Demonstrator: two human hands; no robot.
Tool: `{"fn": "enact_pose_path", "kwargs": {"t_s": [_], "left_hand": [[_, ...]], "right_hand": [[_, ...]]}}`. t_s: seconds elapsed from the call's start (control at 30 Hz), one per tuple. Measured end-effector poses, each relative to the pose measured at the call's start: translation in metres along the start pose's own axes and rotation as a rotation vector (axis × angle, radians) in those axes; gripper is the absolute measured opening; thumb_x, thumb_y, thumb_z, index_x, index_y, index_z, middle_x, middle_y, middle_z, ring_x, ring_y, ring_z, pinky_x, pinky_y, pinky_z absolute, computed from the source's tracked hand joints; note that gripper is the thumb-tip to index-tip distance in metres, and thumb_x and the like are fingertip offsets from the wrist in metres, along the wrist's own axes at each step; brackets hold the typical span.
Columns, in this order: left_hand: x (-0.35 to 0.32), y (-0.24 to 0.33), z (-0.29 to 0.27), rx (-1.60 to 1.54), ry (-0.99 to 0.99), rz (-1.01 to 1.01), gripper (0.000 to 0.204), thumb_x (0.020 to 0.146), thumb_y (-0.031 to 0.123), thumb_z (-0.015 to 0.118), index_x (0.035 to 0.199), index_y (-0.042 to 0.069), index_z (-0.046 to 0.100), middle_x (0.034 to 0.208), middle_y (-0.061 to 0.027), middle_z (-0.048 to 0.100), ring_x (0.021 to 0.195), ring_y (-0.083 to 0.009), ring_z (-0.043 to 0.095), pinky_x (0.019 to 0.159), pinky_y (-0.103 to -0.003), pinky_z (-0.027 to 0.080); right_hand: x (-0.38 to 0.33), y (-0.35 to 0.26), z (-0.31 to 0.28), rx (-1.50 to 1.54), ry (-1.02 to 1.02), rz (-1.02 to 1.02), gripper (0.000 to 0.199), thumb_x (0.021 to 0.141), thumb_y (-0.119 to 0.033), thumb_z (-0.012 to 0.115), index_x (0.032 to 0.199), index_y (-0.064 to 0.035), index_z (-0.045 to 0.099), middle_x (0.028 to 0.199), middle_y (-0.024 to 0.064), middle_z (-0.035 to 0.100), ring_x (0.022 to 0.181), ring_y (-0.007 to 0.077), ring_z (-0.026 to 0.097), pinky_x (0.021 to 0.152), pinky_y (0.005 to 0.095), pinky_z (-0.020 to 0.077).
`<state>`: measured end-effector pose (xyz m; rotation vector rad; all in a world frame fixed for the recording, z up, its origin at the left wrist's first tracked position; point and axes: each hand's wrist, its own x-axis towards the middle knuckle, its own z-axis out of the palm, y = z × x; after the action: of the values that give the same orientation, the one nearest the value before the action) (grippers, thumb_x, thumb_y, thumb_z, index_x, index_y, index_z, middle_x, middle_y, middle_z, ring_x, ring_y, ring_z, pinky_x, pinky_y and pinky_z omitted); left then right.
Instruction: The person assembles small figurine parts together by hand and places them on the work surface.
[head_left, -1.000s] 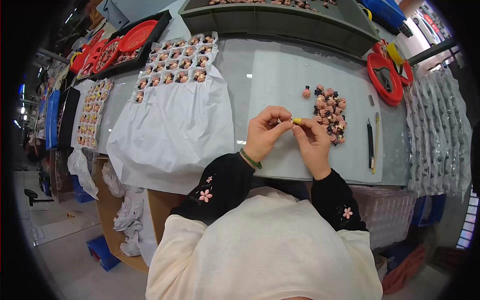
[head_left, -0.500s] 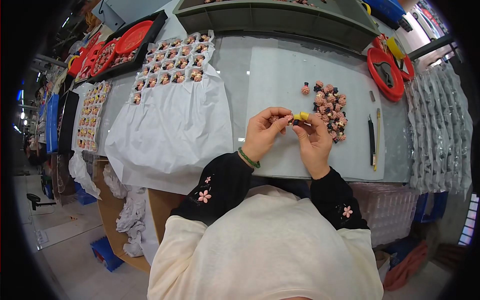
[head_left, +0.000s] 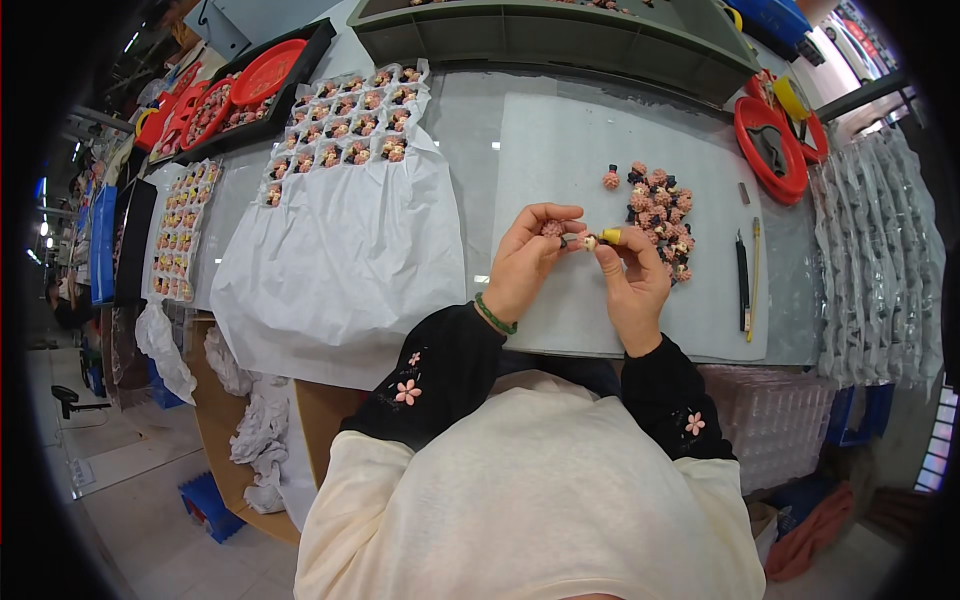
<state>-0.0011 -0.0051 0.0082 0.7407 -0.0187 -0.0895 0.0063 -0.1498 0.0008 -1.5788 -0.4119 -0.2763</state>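
Observation:
Between the fingertips of both hands is a small pink-haired figurine, its pale front partly showing. My right hand pinches it from the right, a yellow finger cot on one finger. From the left, my left hand is closed, with a second pink-haired figurine tucked in its fingers. Fingertips hide parts of both pieces. Just right of my hands lies a pile of pink and black figurines. One single figurine lies apart at the pile's upper left.
A white tray of figurines stands to the left, above crumpled white paper. A green-grey bin borders the far side. Right of the pile are a black pen-like tool, a thin yellowish stick and a red dish.
My hands have drawn slightly apart. The figurine between them has turned, showing more of its pale part, and the one inside my left hand is more visible.

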Motion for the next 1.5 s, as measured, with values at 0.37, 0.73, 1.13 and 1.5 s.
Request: {"fn": "enact_pose_path", "kwargs": {"t_s": [0.37,0.73,1.13,1.5], "left_hand": [[0.001,-0.005,0.000,0.586,-0.142,0.113,0.037,0.088,0.006,0.048,0.125,0.001,0.044,0.113,-0.0076,0.048,0.098,-0.0118,0.050,0.084,-0.024,0.042],[-0.023,0.006,0.015,0.796,-0.025,0.161,0.042,0.081,0.003,0.057,0.121,0.000,0.045,0.101,-0.0075,0.054,0.091,-0.0124,0.054,0.077,-0.025,0.047],[-0.018,0.220,-0.149,2.065,0.760,0.557,0.034,0.076,0.009,0.055,0.108,0.000,0.055,0.083,-0.0160,0.055,0.082,-0.0297,0.052,0.072,-0.035,0.045],[-0.005,0.217,-0.222,2.307,0.669,0.402,0.026,0.078,0.012,0.057,0.098,-0.003,0.052,0.089,-0.0241,0.052,0.086,-0.0397,0.051,0.073,-0.045,0.041]], "right_hand": [[0.006,0.004,-0.002,0.028,0.019,0.101,0.013,0.080,-0.010,0.064,0.085,0.0021,0.060,0.078,0.0033,0.056,0.067,0.0071,0.051,0.061,0.0190,0.0426],[0.001,-0.003,-0.008,0.101,-0.028,0.254,0.035,0.096,-0.029,0.034,0.107,0.0003,0.051,0.085,0.0030,0.051,0.073,0.0087,0.048,0.068,0.0220,0.0410],[0.001,-0.014,-0.001,0.008,-0.099,0.202,0.036,0.096,-0.027,0.035,0.099,0.0034,0.055,0.081,0.0071,0.056,0.068,0.0106,0.051,0.062,0.0236,0.0429],[0.002,-0.009,0.000,0.024,-0.086,0.205,0.032,0.094,-0.022,0.039,0.097,0.0043,0.057,0.078,0.0067,0.057,0.065,0.0097,0.050,0.061,0.0223,0.0419]]}}
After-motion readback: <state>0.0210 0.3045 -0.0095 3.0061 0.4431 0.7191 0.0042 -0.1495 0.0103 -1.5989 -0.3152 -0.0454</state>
